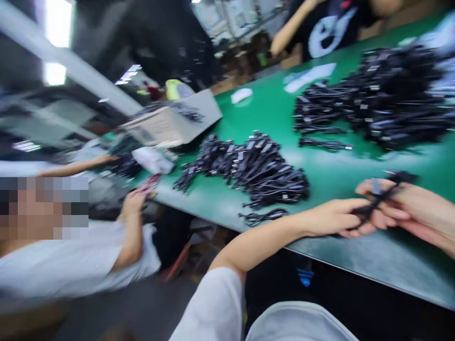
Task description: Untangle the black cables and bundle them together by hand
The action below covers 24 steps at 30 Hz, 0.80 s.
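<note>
A bundled black cable (373, 204) stretches slantwise between my two hands, above the front part of the green table. My left hand (341, 219) is closed around its lower left end. My right hand (408, 206) grips the upper part, where a blurred dark end sticks out past the fingers. Something pale blue shows at a right fingertip; I cannot make out what it is. To the left of my hands lies a heap of bundled black cables (263, 166), with one single cable bundle (265, 216) near the table's edge.
A larger pile of black cables (398, 99) covers the back right of the green table (330, 166). An open cardboard box (177, 123) stands at the far left. A co-worker in a white shirt (88, 255) sits left; another person in black (330, 28) is across the table.
</note>
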Available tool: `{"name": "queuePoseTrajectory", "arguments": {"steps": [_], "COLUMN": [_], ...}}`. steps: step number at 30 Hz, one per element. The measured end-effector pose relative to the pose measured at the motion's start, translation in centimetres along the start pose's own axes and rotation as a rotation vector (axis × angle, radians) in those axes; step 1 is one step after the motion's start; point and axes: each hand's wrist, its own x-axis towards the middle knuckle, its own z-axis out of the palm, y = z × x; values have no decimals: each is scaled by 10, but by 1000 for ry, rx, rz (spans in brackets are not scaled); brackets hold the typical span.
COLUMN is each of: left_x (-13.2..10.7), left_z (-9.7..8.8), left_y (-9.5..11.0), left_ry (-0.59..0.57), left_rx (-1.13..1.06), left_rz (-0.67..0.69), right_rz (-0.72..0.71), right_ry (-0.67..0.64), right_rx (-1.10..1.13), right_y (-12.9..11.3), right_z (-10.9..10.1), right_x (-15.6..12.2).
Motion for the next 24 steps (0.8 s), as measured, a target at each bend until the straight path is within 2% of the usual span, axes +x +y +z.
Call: {"name": "queuePoseTrajectory", "arguments": {"steps": [1,4,7,9,16,21,24], "left_x": [1,6,9,9,6,-5,-10], "left_z": [0,-2,3,7,11,8,7], "left_y": [-3,-10,-10,-8,1,3,5], "left_ry": [17,148,247,272,294,245,212], "left_rx": [-43,-141,-202,-214,-177,-79,-101], "left_rz": [35,19,1,7,59,102,105], "right_rz": [97,127,21,-24,-71,48,94], "right_ry": [32,225,345,373,355,200,111], "right_rx": [23,-61,-305,-333,-63,174,220], "right_y": [-2,-12,-23,-28,-31,-35,-36], "right_z": [-4,-13,-19,-20,-27,-33,-36], "right_x": [-5,-7,-4,-4,-2,-5,-9]}}
